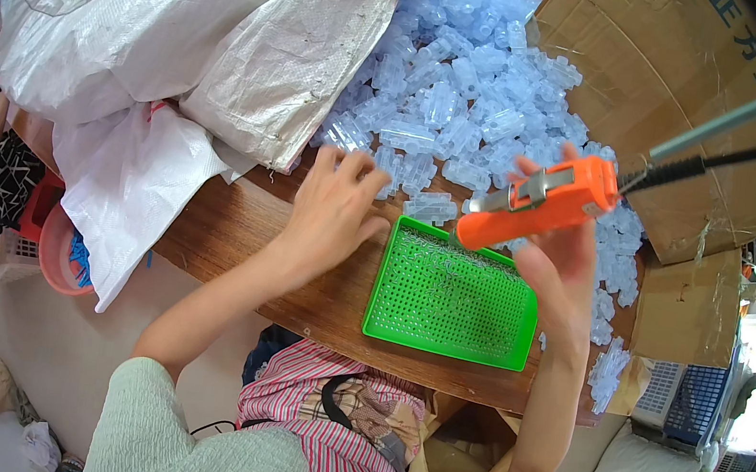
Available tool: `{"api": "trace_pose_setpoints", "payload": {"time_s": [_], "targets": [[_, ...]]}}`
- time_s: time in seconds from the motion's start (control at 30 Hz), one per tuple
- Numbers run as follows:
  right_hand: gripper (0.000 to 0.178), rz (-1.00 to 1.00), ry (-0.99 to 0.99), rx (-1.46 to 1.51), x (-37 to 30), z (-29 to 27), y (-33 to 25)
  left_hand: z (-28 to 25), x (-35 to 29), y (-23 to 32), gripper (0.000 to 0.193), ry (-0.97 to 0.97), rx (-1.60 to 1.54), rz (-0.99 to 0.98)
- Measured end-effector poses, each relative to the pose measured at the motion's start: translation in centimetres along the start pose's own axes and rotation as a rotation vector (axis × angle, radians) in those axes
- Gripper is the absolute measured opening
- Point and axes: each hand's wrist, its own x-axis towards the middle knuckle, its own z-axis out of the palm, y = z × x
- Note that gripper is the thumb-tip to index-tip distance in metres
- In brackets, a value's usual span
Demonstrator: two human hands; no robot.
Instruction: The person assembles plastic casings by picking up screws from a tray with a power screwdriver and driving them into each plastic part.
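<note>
orange handheld tool (pixel 551 205) with a silver lever: positioned at the right hand (pixel 571 268), tilted, above the far right part of the green perforated tray (pixel 442 349). right hand: fingers extend behind the tool body, two fingertips showing past its upper edge; the thumb lies below the body. whether this grip is clenched on the tool or slack around it, i cannot tell. black cable (pixel 687 170): leads from the tool toward the upper right of the same grip. metal rod (pixel 717 126): located just above the cable.

left hand (pixel 331 210): released, fingers curved and spread, no part visible in the grasp. the fingertips are at the near edge of the pile of clear plastic parts (pixel 467 84); contact cannot be confirmed. the pile spreads beyond both hands.

the tray rests between the two hands, nearer the body, on the wooden table (pixel 234 230). small dark pieces line its far side.

white woven sack (pixel 147 20): left of and beyond the left hand. cardboard sheet (pixel 650 91): beyond and right of the right hand.
</note>
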Motion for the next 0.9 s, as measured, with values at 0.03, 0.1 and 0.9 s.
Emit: {"api": "trace_pose_setpoints", "payload": {"time_s": [0.03, 0.1, 0.9], "targets": [[0.063, 0.118, -0.054, 0.021, 0.8, 0.5, -0.1, 0.6, 1.1, -0.6, 0.044, -0.004, 0.112, 0.026], [0.068, 0.243, -0.104, 0.039, 1.6, 0.6, 0.0, 1.4, 2.3, -0.7, 0.05, -0.014, 0.217, 0.051], [0.077, 0.175, 0.048, 0.14, -7.6, 3.1, 3.3, -0.7, -4.9, 1.7, 0.066, -0.436, -0.75, -0.06]]}}
